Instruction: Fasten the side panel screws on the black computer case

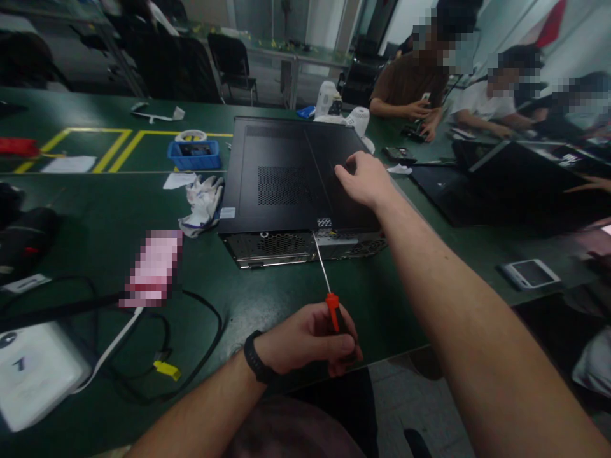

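Note:
A black computer case (281,152) lies on its side on the green table, its rear panel facing me. My left hand (317,337), below the case, is wrapped round the red and black handle of a screwdriver (333,308). The long shaft points away from me, and its tip meets the rear panel near the upper edge, by a checkered label (324,222). My right hand (365,178) rests on the top of the case toward its right side, thumb and fingers apart, holding nothing. What the screwdriver tip touches is too small to make out.
Left of the case are work gloves (203,200), a blue tray (195,156), a pink phone (155,267), a white box (38,375) and black cables. A grey device (529,273) and dark panels (468,191) lie right. Several people sit at the far right.

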### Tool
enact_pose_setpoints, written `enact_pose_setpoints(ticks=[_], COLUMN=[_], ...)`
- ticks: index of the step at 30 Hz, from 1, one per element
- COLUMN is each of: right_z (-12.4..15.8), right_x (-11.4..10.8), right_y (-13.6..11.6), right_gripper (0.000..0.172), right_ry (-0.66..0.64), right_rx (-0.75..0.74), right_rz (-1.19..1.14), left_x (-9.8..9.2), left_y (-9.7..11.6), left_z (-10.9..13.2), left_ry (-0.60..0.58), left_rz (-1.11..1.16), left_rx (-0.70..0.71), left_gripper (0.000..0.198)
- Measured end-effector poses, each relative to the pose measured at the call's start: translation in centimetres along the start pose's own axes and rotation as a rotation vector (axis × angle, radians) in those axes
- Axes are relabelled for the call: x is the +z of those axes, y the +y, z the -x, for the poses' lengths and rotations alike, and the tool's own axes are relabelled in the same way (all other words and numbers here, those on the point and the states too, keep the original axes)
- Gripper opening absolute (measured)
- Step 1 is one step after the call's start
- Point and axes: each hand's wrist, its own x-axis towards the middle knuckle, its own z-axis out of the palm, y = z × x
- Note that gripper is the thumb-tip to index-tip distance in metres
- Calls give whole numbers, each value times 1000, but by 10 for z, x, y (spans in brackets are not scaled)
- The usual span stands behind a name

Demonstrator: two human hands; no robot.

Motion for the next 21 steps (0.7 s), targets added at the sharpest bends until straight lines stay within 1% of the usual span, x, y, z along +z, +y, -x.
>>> enact_pose_setpoints(ticks=[6,10,13,21], right_z=[-2,-1,0,1], right_x=[0,0,-1,-3], right_y=[-1,-1,-2,-4], right_gripper=[51,50,50,50], right_ry=[-39,-23,-15,-16], right_rx=[18,22,18,16], right_rz=[6,0,-6,-5], left_x=[-2,-1,0,1], left_y=[0,0,-1,1], left_z=[2,2,0,0], left_ry=[-51,-39,-23,-53], left_rz=[62,42,14,61], left_rx=[8,23,31,30], left_gripper=[49,42,43,43])
